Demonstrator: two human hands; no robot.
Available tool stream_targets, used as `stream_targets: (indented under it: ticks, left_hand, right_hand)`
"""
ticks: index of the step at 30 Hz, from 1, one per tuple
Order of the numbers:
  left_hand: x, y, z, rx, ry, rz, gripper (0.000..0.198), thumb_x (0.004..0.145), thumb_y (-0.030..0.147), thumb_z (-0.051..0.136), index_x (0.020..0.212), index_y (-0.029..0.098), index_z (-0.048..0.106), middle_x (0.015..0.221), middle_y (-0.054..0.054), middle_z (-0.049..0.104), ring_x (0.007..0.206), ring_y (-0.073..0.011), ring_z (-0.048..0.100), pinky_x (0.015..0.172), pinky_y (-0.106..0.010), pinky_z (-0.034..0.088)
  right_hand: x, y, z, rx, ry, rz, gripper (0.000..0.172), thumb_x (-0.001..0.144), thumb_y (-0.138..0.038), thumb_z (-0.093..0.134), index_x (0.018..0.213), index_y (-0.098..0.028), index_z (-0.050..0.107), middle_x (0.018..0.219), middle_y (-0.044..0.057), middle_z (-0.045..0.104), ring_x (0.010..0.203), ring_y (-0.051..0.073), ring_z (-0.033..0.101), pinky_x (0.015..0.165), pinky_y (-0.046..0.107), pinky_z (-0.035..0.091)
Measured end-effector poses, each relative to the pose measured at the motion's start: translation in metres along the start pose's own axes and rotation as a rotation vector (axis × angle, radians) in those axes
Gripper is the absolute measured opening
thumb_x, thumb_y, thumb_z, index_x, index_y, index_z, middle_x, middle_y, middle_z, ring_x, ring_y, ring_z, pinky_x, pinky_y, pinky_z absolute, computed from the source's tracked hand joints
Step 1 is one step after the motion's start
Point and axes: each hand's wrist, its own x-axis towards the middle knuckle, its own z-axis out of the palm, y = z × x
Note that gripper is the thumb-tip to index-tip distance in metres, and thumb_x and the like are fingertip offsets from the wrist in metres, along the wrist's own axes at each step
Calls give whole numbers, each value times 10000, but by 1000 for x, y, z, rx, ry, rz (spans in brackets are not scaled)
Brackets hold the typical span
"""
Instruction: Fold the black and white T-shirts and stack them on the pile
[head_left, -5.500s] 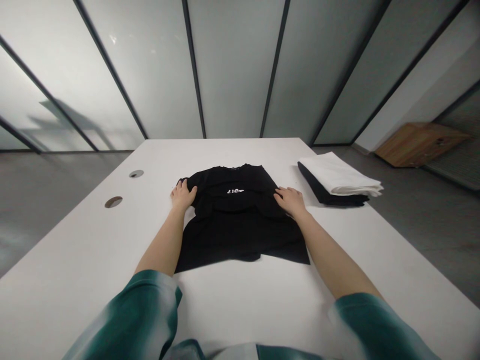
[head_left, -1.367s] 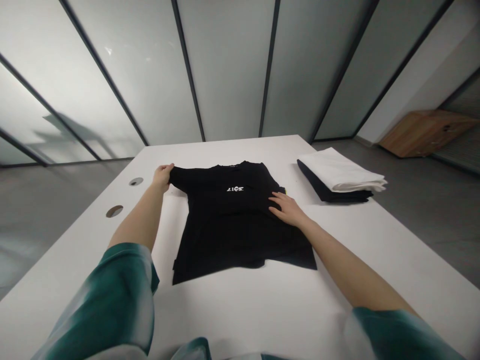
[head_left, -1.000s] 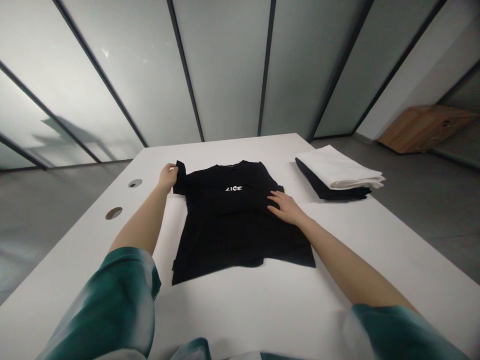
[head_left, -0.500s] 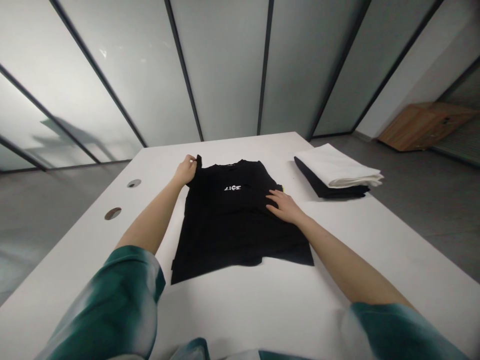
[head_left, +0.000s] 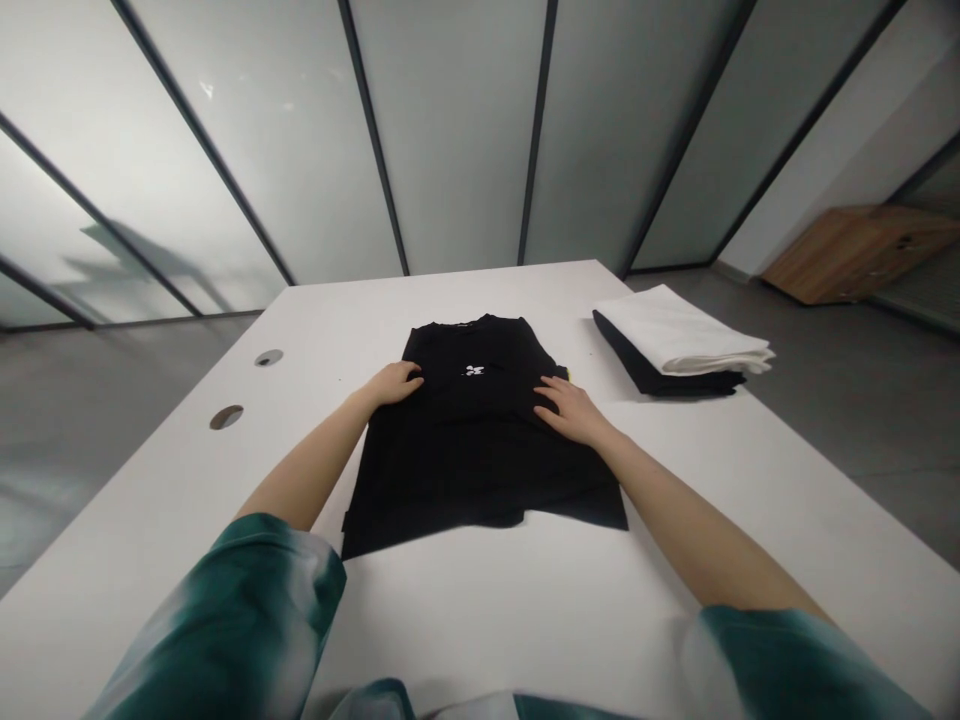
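Note:
A black T-shirt (head_left: 480,450) with a small white print on its chest lies spread on the white table, its collar toward the far side. My left hand (head_left: 395,383) rests on the shirt's left edge near the sleeve, fingers apart and holding nothing. On the right side of the shirt my right hand (head_left: 568,408) lies flat with its fingers spread. The left sleeve is folded in or hidden by my left hand; a bit of yellow shows by the right sleeve.
To the right, a folded white cloth (head_left: 682,332) lies on a folded black cloth (head_left: 649,375). The white table (head_left: 510,620) has two round holes at left. Frosted glass panels stand behind; a wooden cabinet (head_left: 847,250) is at far right.
My left hand has let go of the left sleeve and come down and inward onto the shirt's edge. The sleeve no longer sticks out. My right hand has stayed in place.

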Motion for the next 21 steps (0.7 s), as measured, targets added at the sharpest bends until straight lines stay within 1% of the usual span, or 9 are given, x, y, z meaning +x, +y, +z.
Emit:
stream_targets:
  ticks: [2,5,8,11,14,16,18,19,21]
  left_hand:
    - [-5,2,9,83,0,-24,402,886,383,477,1199,192,640,1297,-99,644,1225,-264,580,1083,-375,412]
    - [1,9,10,142,63,-147,399,933,373,414,1231,205,618,1276,-115,643,1189,-274,597,1033,-397,452]
    - [20,16,5,148,150,-239,419,934,349,418,1297,217,581,1307,-134,602,1190,-287,590,1000,-402,473]
    - [44,16,1,107,199,-292,488,935,284,392,1407,218,496,1389,-144,533,1231,-278,566,1031,-389,455]
    - [69,7,-1,74,177,-296,568,933,249,369,1500,207,386,1500,-143,434,1332,-267,484,1108,-387,385]
    - [85,-1,-1,70,127,-291,594,926,286,389,1515,220,368,1562,-134,357,1406,-301,388,1138,-444,344]
    - [97,-9,-1,74,61,-302,593,897,355,447,1482,263,429,1591,-117,310,1443,-358,307,1133,-527,327]
    - [102,-13,-1,75,34,-307,582,874,380,479,1448,282,477,1589,-112,315,1444,-379,293,1123,-555,327]
    - [109,-20,-1,69,15,-320,536,840,389,519,1363,280,565,1537,-130,389,1414,-396,333,1097,-573,349]
  right_hand:
    - [0,0,0,-1,-1,1,468,925,-419,529,1315,-177,622,1481,131,495,1383,323,434,1136,504,358]
    - [0,1,0,3,3,3,470,921,-420,531,1311,-174,624,1481,135,495,1382,324,435,1135,503,361]
    - [0,2,0,13,9,-2,470,921,-426,526,1307,-176,626,1477,133,500,1384,325,432,1132,508,365]
    - [0,4,1,7,11,-8,471,921,-430,527,1304,-175,628,1472,133,505,1380,322,439,1132,501,369]
    - [-1,5,2,0,15,-15,464,924,-431,522,1303,-185,627,1471,125,508,1377,316,443,1133,503,369]
    - [-2,5,2,8,15,-18,462,926,-429,520,1305,-188,625,1474,123,506,1381,315,439,1135,505,365]
    - [-3,5,2,23,15,-14,461,926,-429,522,1309,-191,623,1480,126,498,1384,318,432,1137,510,360]
    - [-3,5,2,31,16,-12,461,927,-430,522,1311,-196,621,1483,125,495,1386,319,430,1137,514,358]
    - [-4,5,2,41,17,-6,461,927,-434,523,1313,-202,620,1487,124,490,1387,320,427,1137,518,357]
